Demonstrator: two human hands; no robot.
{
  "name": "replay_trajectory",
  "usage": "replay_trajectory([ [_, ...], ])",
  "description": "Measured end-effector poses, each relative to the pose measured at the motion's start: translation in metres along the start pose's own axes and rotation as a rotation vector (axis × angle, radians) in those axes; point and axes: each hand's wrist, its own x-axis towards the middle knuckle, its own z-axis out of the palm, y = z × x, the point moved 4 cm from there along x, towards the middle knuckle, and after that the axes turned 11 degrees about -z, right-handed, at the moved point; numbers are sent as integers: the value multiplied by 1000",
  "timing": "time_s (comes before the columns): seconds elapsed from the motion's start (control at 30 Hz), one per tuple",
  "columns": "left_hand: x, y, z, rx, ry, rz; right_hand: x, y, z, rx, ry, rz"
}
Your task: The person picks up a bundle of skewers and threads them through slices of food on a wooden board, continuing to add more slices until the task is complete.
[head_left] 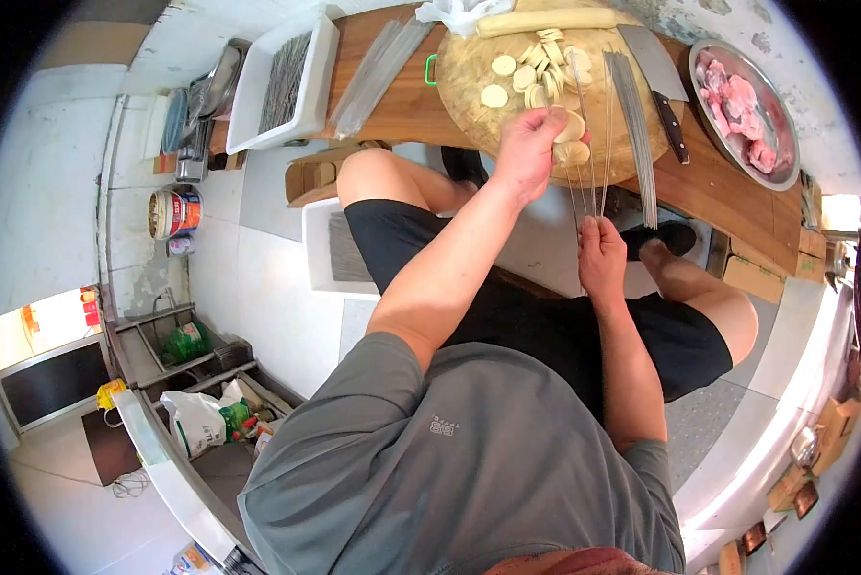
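My left hand (531, 144) pinches a pale round slice (569, 126) at the front of the round wooden board. Just below it, another pale slice (571, 154) sits on the skewers. In my right hand (603, 251) are several thin metal skewers (590, 196), gripped near their lower ends and fanned upward over the board's edge. Which skewers pass through the slices cannot be made out fully. Beyond my left hand lies a heap of cut slices (545, 67) on the cutting board (469, 91). A long pale roll (545, 21) rests along its far side.
A bundle of skewers (631, 129) lies at the board's right, beside a cleaver (655, 72). A metal bowl of raw meat (792, 158) stands further right. Left on the wooden table (406, 105) are more skewers (378, 72) and a white bin (320, 86) holding skewers.
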Motion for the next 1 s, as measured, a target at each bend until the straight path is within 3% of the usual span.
replay_trajectory([
  [0.33, 4, -8, -16, 8, -13, -21, 4, 3, 7, -14, -17, 67],
  [0.53, 12, -2, -41, -100, 219, -18, 14, -1, 6, 63, 0, 183],
  [0.63, 28, 22, -72, -230, 350, 38, 20, 5, -1, -82, 76, -24],
  [0.67, 37, 37, -88, -216, 386, 69, 20, 7, -5, -69, 109, -6],
  [0.77, 79, 83, -138, -57, 526, 81, 18, 7, -14, 145, 102, 229],
  [0.83, 117, 98, -173, 153, 612, 62, 17, 12, -17, 87, 85, 198],
  [0.9, 137, 111, -177, 488, 764, 47, 17, 13, -17, 24, 61, 198],
  [1.0, 157, 107, -175, 1089, 825, 288, 20, 12, -17, 30, 85, 185],
])
